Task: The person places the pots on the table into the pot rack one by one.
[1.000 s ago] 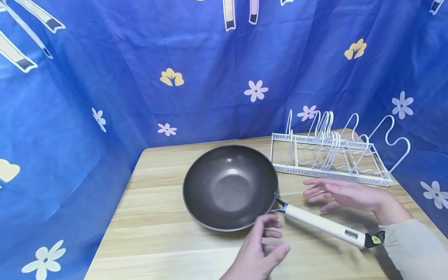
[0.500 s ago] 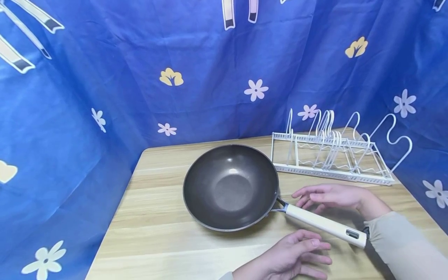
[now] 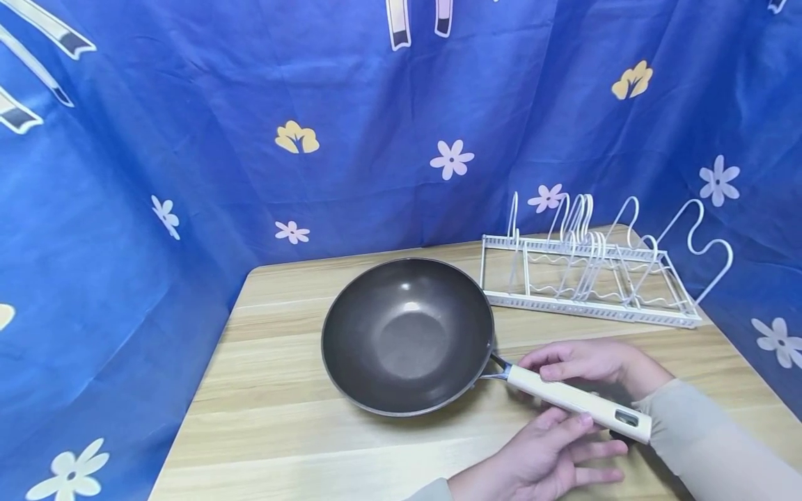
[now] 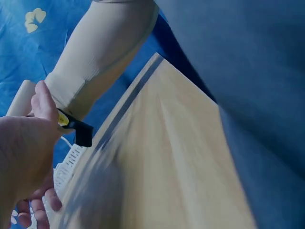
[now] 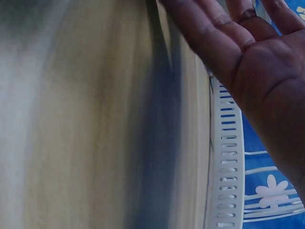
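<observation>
A dark wok (image 3: 410, 341) with a cream handle (image 3: 579, 398) sits on the table, its handle pointing right and toward the near side. My right hand (image 3: 585, 362) holds the handle close to the pan, thumb over the top and fingers passing beneath. On the handle's near side is my left hand (image 3: 541, 456), thumb tip right at the handle and the other fingers spread. The left wrist view shows the left hand (image 4: 28, 148) with loose fingers and the handle's end (image 4: 21, 98) beyond it. In the right wrist view the right hand (image 5: 267, 71) shows its palm side.
A white wire rack (image 3: 589, 306) with upright loops stands at the table's back right, beyond my right hand. The wooden table (image 3: 269, 417) is bounded by a blue patterned curtain (image 3: 363, 195) behind and at both sides.
My right hand has moved left and nearer, onto the handle. My left hand has gone right from beside the wok's rim to the handle's near side. The wok stays in place.
</observation>
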Available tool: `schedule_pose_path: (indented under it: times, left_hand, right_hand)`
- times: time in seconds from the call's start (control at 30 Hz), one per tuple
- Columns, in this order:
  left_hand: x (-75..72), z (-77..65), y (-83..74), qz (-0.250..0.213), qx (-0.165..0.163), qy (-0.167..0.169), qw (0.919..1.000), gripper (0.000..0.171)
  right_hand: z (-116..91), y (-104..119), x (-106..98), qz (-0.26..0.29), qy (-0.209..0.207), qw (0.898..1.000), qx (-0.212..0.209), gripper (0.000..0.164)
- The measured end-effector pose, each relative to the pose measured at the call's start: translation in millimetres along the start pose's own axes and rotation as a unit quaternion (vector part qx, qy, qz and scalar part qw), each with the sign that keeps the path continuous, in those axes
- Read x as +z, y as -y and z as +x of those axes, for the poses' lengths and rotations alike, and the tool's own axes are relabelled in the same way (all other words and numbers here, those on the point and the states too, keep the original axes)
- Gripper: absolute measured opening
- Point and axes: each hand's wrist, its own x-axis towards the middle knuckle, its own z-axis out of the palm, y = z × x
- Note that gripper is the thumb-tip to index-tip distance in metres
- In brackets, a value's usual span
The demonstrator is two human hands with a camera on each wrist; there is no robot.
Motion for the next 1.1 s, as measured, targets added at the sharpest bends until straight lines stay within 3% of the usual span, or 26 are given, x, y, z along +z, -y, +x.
schedule_pose_path:
  times: [0.07, 0.23, 0.43, 0.67, 0.87, 1.1]
  left_hand:
    - [2.0, 1.8, -0.7, -0.004, -0.005, -0.007, 1.0, 0.02]
    - [8.4, 6.4, -0.5, 0.0, 0.003, -0.037, 0.9993, 0.044]
    - [12.1, 9.6, 1.2, -0.008, 0.014, -0.018, 0.9997, 0.048]
    - [13.8, 5.8, 0.6, 0.01, 0.012, 0.004, 0.9999, 0.047]
    - [17.8, 2.9, 2.2, 0.013, 0.016, -0.029, 0.9994, 0.023]
    - [22.7, -0.3, 2.7, 0.014, 0.018, -0.046, 0.9987, 0.032]
  right_hand:
    - [3.2, -2.3, 0.2, 0.019, 0.019, 1.0, -0.005, 0.047]
    - [12.9, -7.5, 4.5, 0.089, 0.058, 0.994, -0.036, 0.042]
    - [31.3, -18.6, 11.4, 0.179, 0.135, 0.971, -0.085, 0.044]
    - [43.6, -26.6, 12.7, 0.168, 0.164, 0.965, -0.115, 0.045]
    - [48.7, -24.5, 13.0, 0.182, 0.165, 0.964, -0.104, 0.045]
    - [50.0, -17.9, 16.0, 0.181, 0.143, 0.969, -0.093, 0.044]
